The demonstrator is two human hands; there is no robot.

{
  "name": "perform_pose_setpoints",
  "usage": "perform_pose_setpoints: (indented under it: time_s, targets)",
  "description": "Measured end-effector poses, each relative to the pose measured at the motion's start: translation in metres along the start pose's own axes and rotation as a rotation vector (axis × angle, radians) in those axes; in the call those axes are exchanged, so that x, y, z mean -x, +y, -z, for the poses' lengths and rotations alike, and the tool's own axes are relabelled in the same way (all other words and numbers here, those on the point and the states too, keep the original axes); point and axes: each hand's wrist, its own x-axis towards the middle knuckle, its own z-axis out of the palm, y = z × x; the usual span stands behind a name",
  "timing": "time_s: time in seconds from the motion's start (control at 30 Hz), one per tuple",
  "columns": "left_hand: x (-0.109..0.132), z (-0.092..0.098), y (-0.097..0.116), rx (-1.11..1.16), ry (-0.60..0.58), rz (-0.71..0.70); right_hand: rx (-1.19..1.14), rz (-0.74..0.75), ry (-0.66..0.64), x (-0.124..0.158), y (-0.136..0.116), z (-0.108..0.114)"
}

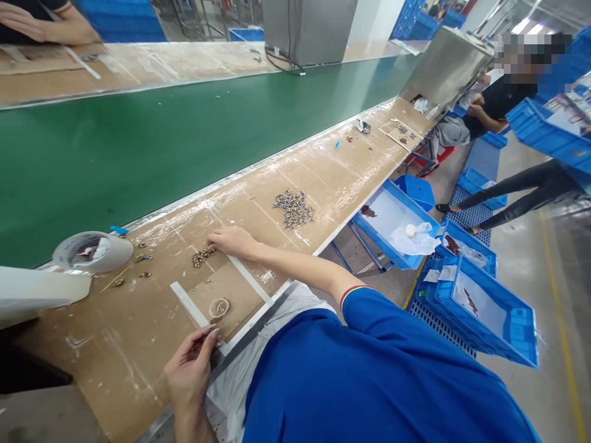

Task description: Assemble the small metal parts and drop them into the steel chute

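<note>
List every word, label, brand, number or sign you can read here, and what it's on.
No text can be read anywhere.
White tub: any marks are too blurred to read.
Small metal pieces at the right hand: too small to make out any lettering.
Blue shirt: no lettering visible.
</note>
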Motion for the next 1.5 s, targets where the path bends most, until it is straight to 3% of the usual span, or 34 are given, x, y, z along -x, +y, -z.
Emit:
perform_pose_setpoints:
  time_s: [0.27,0.43,0.57,0.67,0.97,1.2,1.5]
  targets:
    - [0.007,0.017,0.004,-0.125,0.053,-0.267,-0.188,-0.018,-0.268,0.025,0.025,0.006]
    - [0.012,0.016,0.007,-0.110,0.018,-0.290,-0.573,-0.229,-0.159,0.054,0.043,0.006]
    - [0.014,0.012,0.005,-0.083,-0.016,-0.317,-0.877,-0.380,-0.149,0.072,0.047,0.010]
    - [0.016,0.009,0.006,-0.063,-0.037,-0.363,-0.982,-0.447,-0.180,0.081,0.043,0.015]
    - [0.015,0.005,0.008,-0.050,-0.050,-0.369,-0.952,-0.527,-0.259,0.088,0.045,0.026]
    - [0.015,0.005,0.008,-0.058,-0.038,-0.346,-0.713,-0.446,-0.205,0.092,0.050,0.027]
    - [0.019,0.001,0.017,-0.094,-0.087,-0.366,-0.612,-0.361,-0.274,0.099,0.043,0.033]
